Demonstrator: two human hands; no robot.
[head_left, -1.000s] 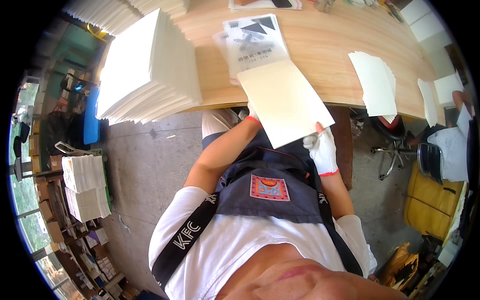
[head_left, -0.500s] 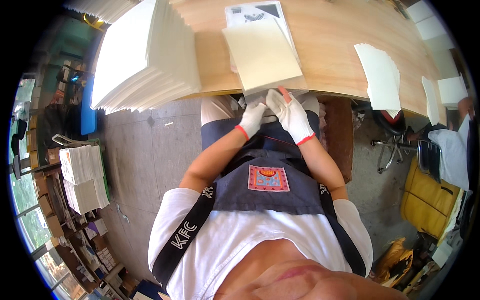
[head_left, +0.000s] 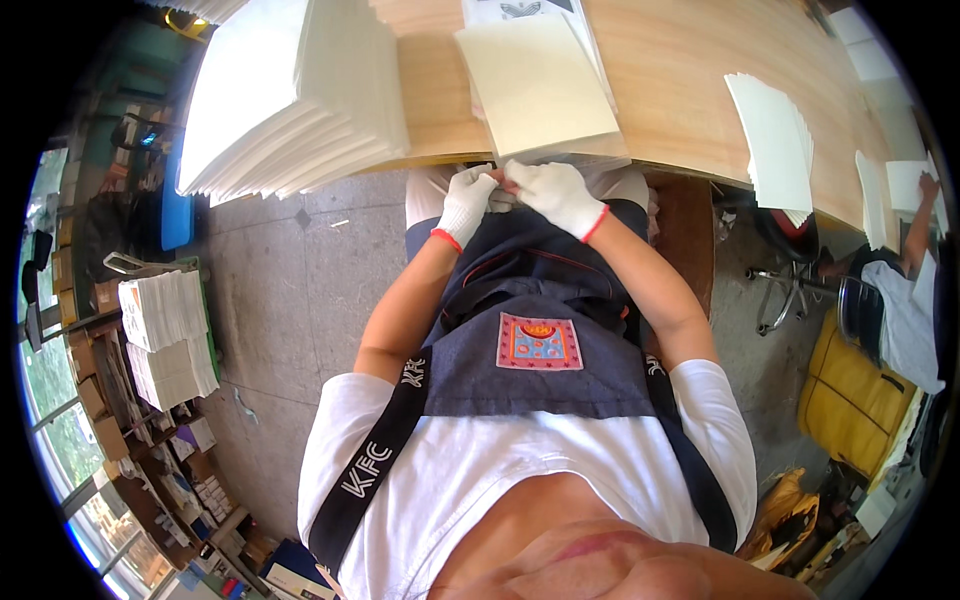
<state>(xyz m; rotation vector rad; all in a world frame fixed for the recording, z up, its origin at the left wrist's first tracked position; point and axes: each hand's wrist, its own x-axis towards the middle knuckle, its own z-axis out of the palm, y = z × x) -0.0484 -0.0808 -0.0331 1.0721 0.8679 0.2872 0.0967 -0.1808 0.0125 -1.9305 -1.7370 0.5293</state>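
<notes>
Both my hands wear white knit gloves with red cuffs, and some fingertips look bare. My left hand (head_left: 465,207) and my right hand (head_left: 558,194) meet just off the table's front edge, fingers closed and tips pressed together. What they pinch, if anything, is too small to make out. Right beyond them, a cream sheet or board (head_left: 540,85) lies on the table, tilted slightly. A clear plastic sleeve (head_left: 590,158) shows along its near edge and overhangs the table. Partly covered behind it is a printed white sheet (head_left: 480,10) with a dark motif.
A tall stack of white sheets (head_left: 245,90) stands at the table's left. Fanned white sheets (head_left: 775,145) lie on the right of the wooden table (head_left: 670,90). Another person's hand (head_left: 929,186) is at the far right. A chair (head_left: 785,240) and a loaded crate (head_left: 165,335) flank me.
My hands have drawn together and slightly left, with the right fingers now closing against the left ones. The view has shifted a little. The other person's arm has reached up toward the table.
</notes>
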